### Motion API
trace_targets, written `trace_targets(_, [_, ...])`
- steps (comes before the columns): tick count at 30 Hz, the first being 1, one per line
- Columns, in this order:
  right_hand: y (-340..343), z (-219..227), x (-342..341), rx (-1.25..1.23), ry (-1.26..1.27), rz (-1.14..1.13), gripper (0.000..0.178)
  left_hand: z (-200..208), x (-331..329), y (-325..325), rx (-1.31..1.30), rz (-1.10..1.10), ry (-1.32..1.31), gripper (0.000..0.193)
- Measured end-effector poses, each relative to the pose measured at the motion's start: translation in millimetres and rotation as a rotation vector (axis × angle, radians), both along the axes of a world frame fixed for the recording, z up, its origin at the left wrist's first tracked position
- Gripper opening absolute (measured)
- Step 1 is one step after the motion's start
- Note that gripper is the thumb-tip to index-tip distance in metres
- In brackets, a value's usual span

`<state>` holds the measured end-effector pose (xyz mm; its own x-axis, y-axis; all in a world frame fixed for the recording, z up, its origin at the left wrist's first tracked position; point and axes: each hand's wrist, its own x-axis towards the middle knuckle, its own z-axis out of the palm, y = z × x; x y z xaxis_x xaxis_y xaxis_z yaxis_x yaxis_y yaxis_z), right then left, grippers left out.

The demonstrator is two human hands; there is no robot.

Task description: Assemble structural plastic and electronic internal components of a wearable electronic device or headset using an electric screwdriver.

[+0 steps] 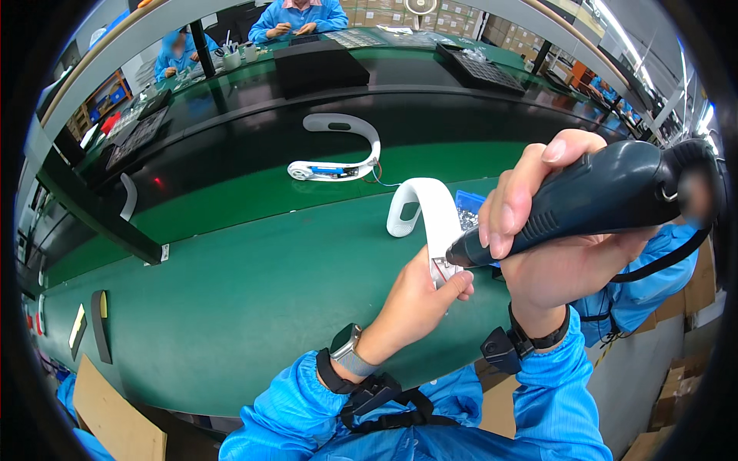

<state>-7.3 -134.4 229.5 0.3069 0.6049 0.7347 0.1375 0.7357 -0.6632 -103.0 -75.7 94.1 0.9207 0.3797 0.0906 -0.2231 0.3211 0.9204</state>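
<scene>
Left hand: grip closed on the near end of the white curved band, thumb along the right side of that end. The band stands right of centre, over the green tabletop, its hooked end pointing away.

Right hand: grip wrapped around a black power tool, tapered nose aimed left and down at the near end of the band (whether the tip truly touches, cannot tell). A black cord hangs at the tool's right end.

Just right of the band, partly hidden by the right hand: a blue box with small shiny pieces inside. Farther away and left, a second white band lies on its side, a blue cylinder set in its near arm; thin wires run from it toward the held band. Near left on the tabletop: two dark strips, side by side, showing some yellow.
</scene>
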Motion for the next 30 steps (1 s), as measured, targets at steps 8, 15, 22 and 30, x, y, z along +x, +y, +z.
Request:
trace_targets(8, [5.2,-2.7,-16.6,0.012,0.033,0.018,0.082,-3.5,-10.0,3.0,0.032,0.003,0.002,0.034])
trace_targets(15, [-19.4,12.8,-8.5,0.141,0.142,-0.241,0.083,2.5,-17.7,1.3,0.04,0.033,-0.061,0.024])
trace_targets(22, [-37.8,-11.7,-8.2,-0.111,0.051,-0.621,0.043,9.8,-43.7,26.7,-0.061,0.205,-0.028,0.048])
trace_targets(30, [-68.1,-143.0,1.3,-0.365,-0.419,-1.177,0.049,13.9,-67.5,77.5,0.397,0.355,-0.001,0.027])
